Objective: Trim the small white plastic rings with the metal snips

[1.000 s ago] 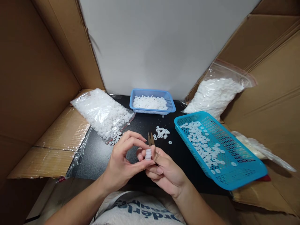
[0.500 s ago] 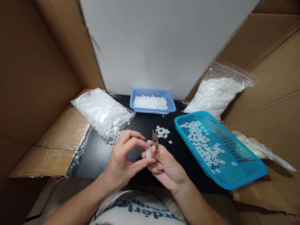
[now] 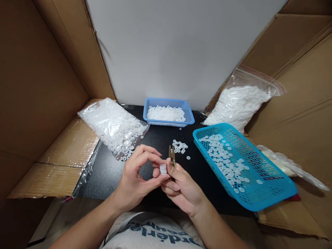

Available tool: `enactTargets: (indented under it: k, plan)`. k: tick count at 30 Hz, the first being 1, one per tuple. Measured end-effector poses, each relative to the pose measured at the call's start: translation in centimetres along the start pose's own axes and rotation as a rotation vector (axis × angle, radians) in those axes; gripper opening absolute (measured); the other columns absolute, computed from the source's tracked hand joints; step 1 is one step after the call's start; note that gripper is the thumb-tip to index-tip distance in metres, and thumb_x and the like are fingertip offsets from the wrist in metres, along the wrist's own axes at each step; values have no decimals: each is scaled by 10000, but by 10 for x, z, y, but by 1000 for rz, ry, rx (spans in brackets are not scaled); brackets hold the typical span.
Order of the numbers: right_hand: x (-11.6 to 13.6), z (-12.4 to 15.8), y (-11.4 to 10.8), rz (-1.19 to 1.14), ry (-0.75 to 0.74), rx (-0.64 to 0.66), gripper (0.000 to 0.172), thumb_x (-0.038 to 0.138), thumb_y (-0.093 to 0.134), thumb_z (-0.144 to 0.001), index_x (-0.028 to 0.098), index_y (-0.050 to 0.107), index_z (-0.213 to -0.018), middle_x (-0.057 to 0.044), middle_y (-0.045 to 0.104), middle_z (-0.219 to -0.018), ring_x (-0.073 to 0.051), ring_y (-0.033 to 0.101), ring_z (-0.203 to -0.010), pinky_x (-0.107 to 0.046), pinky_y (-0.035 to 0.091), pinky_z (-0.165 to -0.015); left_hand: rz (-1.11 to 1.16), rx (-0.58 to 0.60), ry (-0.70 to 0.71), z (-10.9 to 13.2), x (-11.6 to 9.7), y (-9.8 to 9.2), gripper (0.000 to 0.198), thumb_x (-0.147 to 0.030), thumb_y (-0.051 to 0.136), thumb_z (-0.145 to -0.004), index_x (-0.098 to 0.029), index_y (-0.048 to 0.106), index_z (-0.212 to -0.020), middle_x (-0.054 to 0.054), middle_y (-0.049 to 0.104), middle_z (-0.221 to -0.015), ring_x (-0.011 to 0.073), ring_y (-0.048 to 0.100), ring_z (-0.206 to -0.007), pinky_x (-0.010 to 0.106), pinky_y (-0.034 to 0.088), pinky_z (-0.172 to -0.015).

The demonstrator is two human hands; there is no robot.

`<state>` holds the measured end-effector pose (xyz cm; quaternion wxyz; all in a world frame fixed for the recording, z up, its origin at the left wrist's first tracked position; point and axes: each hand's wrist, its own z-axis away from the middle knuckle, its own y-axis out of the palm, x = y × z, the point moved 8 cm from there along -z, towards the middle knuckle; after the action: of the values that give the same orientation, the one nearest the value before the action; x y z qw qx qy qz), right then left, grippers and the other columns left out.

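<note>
Between the thumb and fingers of my left hand (image 3: 141, 171) is a short stack of white plastic rings (image 3: 163, 169), held upright at its two ends. My right hand (image 3: 183, 185) is closed around a small pair of thread snips (image 3: 172, 156), whose pointed blades stick up past the thumb and stand slightly apart. The right thumb and fingers come right up beside the stack; whether they press on it I cannot tell. Just beyond the snips, a small heap of loose white rings (image 3: 179, 146) lies on the black table (image 3: 158, 136).
A turquoise basket (image 3: 269, 193) with scattered white rings stands at the right. At the back is a blue basket (image 3: 168, 122) of small white pieces. An open plastic bag (image 3: 111, 121) spills rings at left; another full bag (image 3: 236, 102) leans against the cardboard (image 3: 298, 114).
Both hands stay together around the stack. The snips have tipped and sunk slightly, and the right fingers have shifted a little; the stack sits slightly further left.
</note>
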<state>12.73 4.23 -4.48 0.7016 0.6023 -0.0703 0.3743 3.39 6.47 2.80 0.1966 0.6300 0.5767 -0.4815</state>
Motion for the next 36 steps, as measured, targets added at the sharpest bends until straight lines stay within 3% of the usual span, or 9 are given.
enactTargets:
  k: [7,12,16,19,22,28,32,34,36]
  plan:
    - [4,-1,-3,16,-54,-4,518,586,917,-702,158,687,-883,10,667,-739,40,162,-411,-129,109,-369,-59,-9,-28,-1,4,0,139,-238,822,-857,-228,699,-921,41,672,-1027,203,657,-981,344,528,-881]
    - [6,-9,-13,262,-124,-58,555,668,858,-720,167,666,-860,16,629,-711,16,173,-408,-161,128,-370,-175,-28,1,-2,10,-1,146,-283,835,-849,-225,712,-901,43,671,-1008,208,660,-939,335,518,-838]
    - [12,-22,-32,459,-245,-161,488,623,835,-760,159,715,-852,0,627,-667,-32,315,-414,-189,180,-381,-233,2,24,1,24,-5,204,-292,806,-878,-255,733,-1065,48,712,-999,233,671,-947,349,523,-838]
    - [41,-20,-55,667,-411,-324,398,569,785,-816,174,753,-848,-7,625,-626,-89,431,-455,-218,261,-416,-262,2,-61,7,48,-18,182,-290,756,-914,-270,722,-1092,39,744,-1001,237,693,-946,337,532,-821]
    - [91,5,-80,858,-620,-558,278,491,736,-842,214,750,-819,5,606,-622,-135,504,-536,-260,364,-517,-311,-40,-126,19,71,-41,82,-307,675,-955,-272,739,-993,27,757,-962,230,713,-924,328,531,-833]
    - [173,52,-103,1110,-902,-955,266,451,609,-858,209,721,-872,-20,614,-697,-186,513,-603,-323,380,-602,-414,-177,-269,49,98,-84,349,-486,570,-980,-245,708,-769,29,756,-785,228,719,-766,316,535,-718]
    - [193,3,-97,1267,-876,-930,289,425,604,-878,191,741,-975,-47,685,-778,-192,543,-608,-341,432,-640,-405,-222,-395,61,103,-88,504,-547,471,-1004,-238,594,-625,-14,601,-515,181,587,-488,287,455,-524]
    - [199,-36,-95,1343,-833,-884,229,377,636,-890,188,744,-959,-62,714,-821,-221,612,-701,-375,489,-738,-399,-223,-428,65,102,-84,432,-482,447,-1025,-234,628,-720,-44,552,-468,162,527,-414,270,414,-470]
    - [206,-73,-95,1395,-789,-860,203,358,656,-931,169,729,-917,-95,735,-916,-253,667,-860,-418,523,-852,-397,-227,-432,68,99,-81,336,-420,429,-1032,-224,679,-924,-35,622,-540,174,603,-493,267,469,-531]
